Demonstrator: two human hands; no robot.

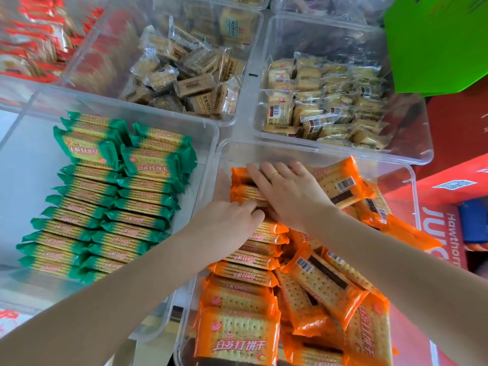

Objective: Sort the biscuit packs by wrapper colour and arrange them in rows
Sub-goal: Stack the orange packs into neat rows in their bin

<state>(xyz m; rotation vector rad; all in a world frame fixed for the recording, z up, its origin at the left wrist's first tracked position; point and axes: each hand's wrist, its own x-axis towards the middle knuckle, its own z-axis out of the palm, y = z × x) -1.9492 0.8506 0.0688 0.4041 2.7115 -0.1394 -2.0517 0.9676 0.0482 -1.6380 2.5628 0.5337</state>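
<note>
Orange packs [248, 192] under right hand [287, 191].

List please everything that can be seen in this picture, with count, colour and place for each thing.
green biscuit packs: many, green, two rows in the near left bin
orange biscuit packs: many, orange, near right bin, left side in a row, right side loose
brown-wrapped packs: many, tan, far middle bin
pale yellow packs: many, far right bin
red packs: several, red, far left
clear bins: at least five, transparent
green sheet: one, top right
red cartons: red, right edge
left hand: on the orange row
right hand: flat on the orange row, gold ring
</note>
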